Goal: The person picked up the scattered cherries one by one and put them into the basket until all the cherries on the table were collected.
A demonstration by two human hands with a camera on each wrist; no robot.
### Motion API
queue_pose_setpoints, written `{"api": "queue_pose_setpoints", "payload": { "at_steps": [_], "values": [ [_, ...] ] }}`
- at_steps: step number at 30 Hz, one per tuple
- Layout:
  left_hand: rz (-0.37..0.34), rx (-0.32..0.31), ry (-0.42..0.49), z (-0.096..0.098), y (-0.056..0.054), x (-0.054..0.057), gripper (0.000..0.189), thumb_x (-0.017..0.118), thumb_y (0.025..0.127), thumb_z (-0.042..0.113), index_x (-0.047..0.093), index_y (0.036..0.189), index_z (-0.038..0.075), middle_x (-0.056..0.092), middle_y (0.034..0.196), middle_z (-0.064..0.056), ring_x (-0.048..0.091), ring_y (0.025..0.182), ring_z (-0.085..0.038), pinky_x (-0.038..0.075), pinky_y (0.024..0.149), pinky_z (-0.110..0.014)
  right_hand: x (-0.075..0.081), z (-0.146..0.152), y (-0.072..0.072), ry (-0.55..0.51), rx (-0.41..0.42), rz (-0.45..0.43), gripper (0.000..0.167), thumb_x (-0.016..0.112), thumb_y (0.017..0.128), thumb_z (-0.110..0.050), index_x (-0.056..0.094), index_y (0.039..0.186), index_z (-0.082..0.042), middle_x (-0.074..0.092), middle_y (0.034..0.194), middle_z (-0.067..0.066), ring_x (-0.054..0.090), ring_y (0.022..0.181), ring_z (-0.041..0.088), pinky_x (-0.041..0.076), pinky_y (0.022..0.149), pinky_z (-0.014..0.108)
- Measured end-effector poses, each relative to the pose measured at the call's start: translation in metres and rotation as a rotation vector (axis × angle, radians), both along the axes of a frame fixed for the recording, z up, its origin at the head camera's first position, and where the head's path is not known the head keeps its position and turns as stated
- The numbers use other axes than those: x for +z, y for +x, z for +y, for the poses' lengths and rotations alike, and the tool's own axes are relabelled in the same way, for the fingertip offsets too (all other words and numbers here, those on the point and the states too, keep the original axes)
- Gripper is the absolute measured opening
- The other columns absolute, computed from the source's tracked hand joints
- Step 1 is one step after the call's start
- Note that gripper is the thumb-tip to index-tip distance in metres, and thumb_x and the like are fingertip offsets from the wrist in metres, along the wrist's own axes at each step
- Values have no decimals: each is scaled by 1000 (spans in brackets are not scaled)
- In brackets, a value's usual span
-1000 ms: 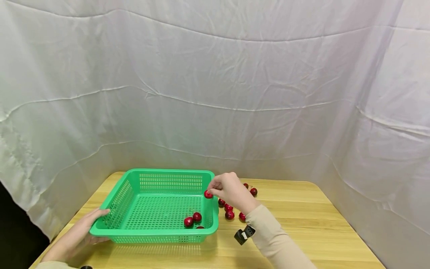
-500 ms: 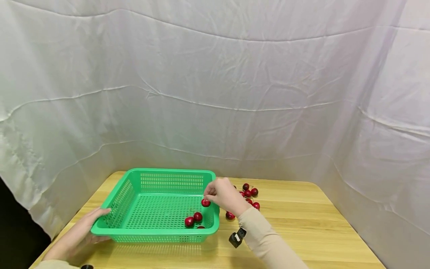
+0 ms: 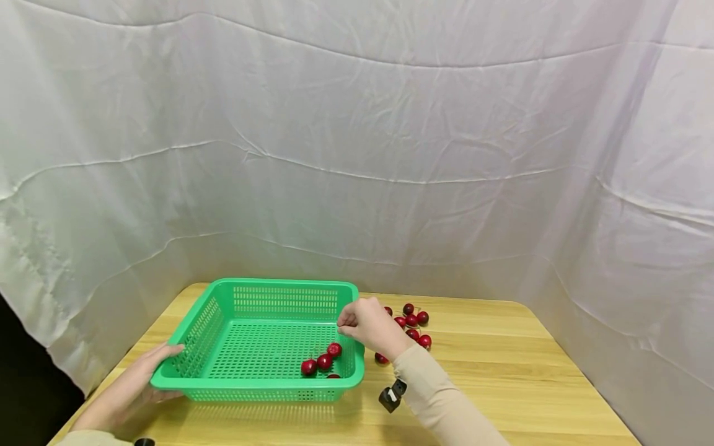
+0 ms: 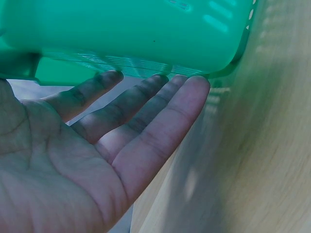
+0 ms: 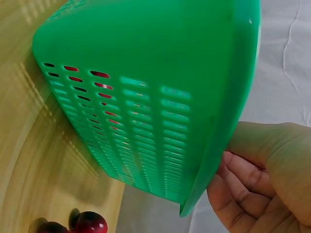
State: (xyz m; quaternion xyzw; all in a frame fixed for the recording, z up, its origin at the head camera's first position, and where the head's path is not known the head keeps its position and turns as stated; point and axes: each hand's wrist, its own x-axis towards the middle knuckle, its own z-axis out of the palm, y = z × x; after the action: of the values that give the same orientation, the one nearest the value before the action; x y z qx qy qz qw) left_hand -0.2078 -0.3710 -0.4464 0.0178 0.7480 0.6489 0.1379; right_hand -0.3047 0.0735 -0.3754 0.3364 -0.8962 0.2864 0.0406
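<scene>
A green plastic basket [image 3: 256,384] stands on the wooden table. My left hand [image 3: 134,381] holds its left end, thumb over the rim, while the other fingers [image 4: 160,131] reach nearly straight against the outside. My right hand [image 3: 370,325] is over the right rim, fingers bent and fingertips inside the basket. Just below them a red cherry [image 3: 334,350] rests beside two others, with another cherry [image 3: 333,376] partly hidden by the front wall. In the right wrist view, the rim covers the fingertips of my right hand [image 5: 257,179]; nothing shows in its grasp.
Several dark red cherries [image 3: 411,320] with stems lie on the table [image 3: 480,359] right of the basket, partly behind my right hand. A pale curtain [image 3: 357,155] hangs around the table's back and sides.
My right hand moved slightly left and down with a cherry, then let it go. That cherry now sits in the basket by the others, which shifted slightly. The left hand stayed put.
</scene>
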Motion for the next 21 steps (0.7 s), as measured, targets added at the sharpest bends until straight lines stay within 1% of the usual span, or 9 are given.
{"api": "queue_pose_setpoints", "payload": {
  "at_steps": [7,11,18,21],
  "values": [
    [-6,13,2,0,-1,-1,64,35,118,35,19,158,-13,59,125,4,68,108,-11,62,96,-38,3,6,1,-5,-7,-4,6,80,97,-11,81,94,-6,80,88,2,71,78,7,60,72,20],
    [-9,13,8,-1,-2,-1,61,36,118,34,22,158,-10,60,124,5,68,108,-10,62,96,-38,6,15,-1,-18,-17,2,6,79,98,-11,80,94,-5,80,88,3,72,78,9,60,72,22],
    [-6,19,-3,-2,-3,-2,67,36,118,33,15,159,-15,56,128,4,66,109,-10,62,97,-39,7,36,-7,-15,-81,3,5,80,96,-9,80,92,-6,80,86,2,71,77,8,62,73,24],
    [-9,35,-4,-2,-3,-3,65,37,118,32,17,159,-14,56,128,6,66,108,-9,62,96,-39,4,46,-11,4,-104,7,4,80,95,-7,80,91,-6,79,85,2,71,76,9,62,73,26]
  ]
}}
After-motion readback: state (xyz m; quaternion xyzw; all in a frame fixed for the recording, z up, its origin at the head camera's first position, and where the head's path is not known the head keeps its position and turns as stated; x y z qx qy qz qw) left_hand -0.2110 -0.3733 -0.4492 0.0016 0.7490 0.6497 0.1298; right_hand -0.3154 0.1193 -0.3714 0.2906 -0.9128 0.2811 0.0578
